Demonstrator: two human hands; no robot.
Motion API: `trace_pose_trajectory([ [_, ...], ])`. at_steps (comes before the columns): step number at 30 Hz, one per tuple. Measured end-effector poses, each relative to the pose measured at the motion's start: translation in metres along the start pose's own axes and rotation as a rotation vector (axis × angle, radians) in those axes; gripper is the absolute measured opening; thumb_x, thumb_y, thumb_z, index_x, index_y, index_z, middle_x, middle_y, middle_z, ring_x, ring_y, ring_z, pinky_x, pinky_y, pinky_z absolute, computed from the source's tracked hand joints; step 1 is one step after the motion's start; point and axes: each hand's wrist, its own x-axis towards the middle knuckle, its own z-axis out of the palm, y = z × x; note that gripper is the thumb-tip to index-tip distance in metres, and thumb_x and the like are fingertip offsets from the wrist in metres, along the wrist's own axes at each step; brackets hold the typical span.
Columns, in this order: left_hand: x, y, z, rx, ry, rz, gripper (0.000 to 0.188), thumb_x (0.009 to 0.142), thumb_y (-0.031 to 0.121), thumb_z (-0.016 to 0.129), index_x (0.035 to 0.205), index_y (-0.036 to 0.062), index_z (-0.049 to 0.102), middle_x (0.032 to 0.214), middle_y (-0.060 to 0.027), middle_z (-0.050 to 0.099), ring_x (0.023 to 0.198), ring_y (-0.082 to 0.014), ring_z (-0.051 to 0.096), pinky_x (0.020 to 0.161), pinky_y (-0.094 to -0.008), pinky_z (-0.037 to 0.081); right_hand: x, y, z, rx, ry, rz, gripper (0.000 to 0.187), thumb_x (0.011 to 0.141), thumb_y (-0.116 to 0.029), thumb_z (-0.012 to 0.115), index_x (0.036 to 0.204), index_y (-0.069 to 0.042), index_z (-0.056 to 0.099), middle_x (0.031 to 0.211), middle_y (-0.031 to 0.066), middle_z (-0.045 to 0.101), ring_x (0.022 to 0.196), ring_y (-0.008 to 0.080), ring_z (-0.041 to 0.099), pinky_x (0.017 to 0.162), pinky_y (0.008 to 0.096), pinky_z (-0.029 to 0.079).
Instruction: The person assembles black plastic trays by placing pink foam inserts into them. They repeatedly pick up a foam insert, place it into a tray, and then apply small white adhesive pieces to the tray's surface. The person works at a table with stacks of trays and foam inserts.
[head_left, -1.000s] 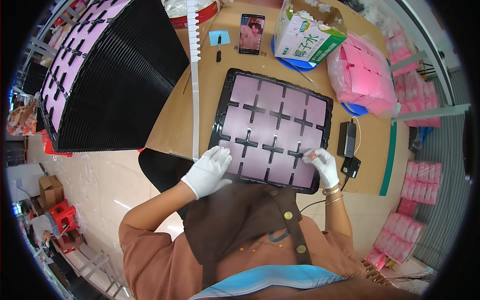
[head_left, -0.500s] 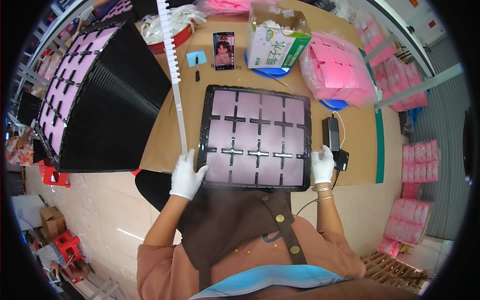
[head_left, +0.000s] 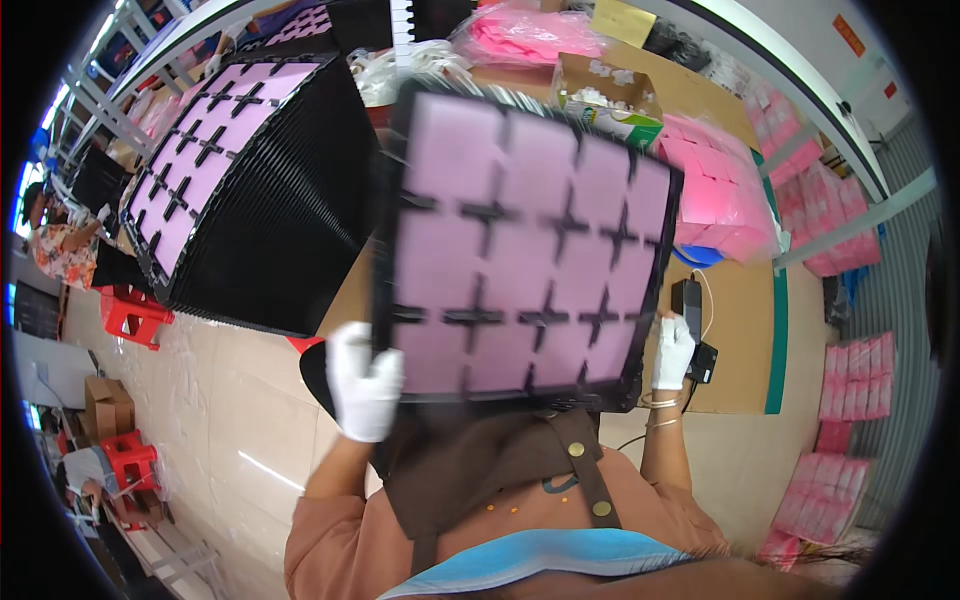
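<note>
A black tray (head_left: 520, 250) with pink panels and black cross-shaped dividers is raised off the table. It is tilted, its left side higher and nearer to me, and slightly blurred. My left hand (head_left: 362, 382), in a white glove, grips its left edge with the thumb over the rim. My right hand (head_left: 673, 352), gloved too, is closed at the lower right edge; its fingertips are partly hidden. To the left, a tall leaning stack of black trays (head_left: 270, 200) has the same pink panels on top.
Behind the tray stand an open carton (head_left: 635, 128) of small white pieces and a bag of pink sheets (head_left: 715, 180). A black power adapter (head_left: 686, 298) with cables lies right of it on the cardboard-covered table (head_left: 745, 345). A white notched strip (head_left: 402, 35) rises at the back.
Both hands have lifted the tray from the table, its left side highest. It now hides the phone, the pen and the blue note. The view has shifted too.
</note>
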Motion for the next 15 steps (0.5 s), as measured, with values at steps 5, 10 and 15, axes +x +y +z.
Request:
trace_pose_trajectory([
  [5,0.053,0.063,-0.129,-0.246,0.557,0.143,0.055,0.086,0.007,0.058,0.138,-0.0004,0.042,0.133,-0.0112,0.048,0.118,-0.0207,0.050,0.103,-0.0345,0.038,0.035,-0.058,0.076,0.139,-0.342,0.012,0.025,0.094,-0.018,0.057,0.105,0.001,0.068,0.094,0.0058,0.066,0.077,0.0111,0.061,0.070,0.0250,0.050],
  [10,0.115,0.040,-0.242,-0.238,0.646,0.133,0.055,0.087,0.009,0.059,0.139,0.0002,0.041,0.124,-0.0105,0.055,0.107,-0.0187,0.057,0.093,-0.0318,0.047,0.042,-0.112,0.237,0.454,-0.740,0.135,0.044,0.090,-0.016,0.061,0.131,-0.002,0.052,0.108,0.0107,0.066,0.070,0.0141,0.064,0.059,0.0239,0.051],
  [15,0.150,-0.006,-0.262,-0.512,0.619,-0.163,0.016,0.082,0.014,0.066,0.098,0.0100,0.064,0.086,0.0030,0.062,0.077,-0.0084,0.057,0.068,-0.0243,0.047,0.046,-0.130,0.392,0.661,-0.788,0.649,0.058,0.089,-0.014,0.064,0.140,-0.004,0.039,0.112,0.0136,0.062,0.064,0.0237,0.065,0.045,0.0284,0.048],
])
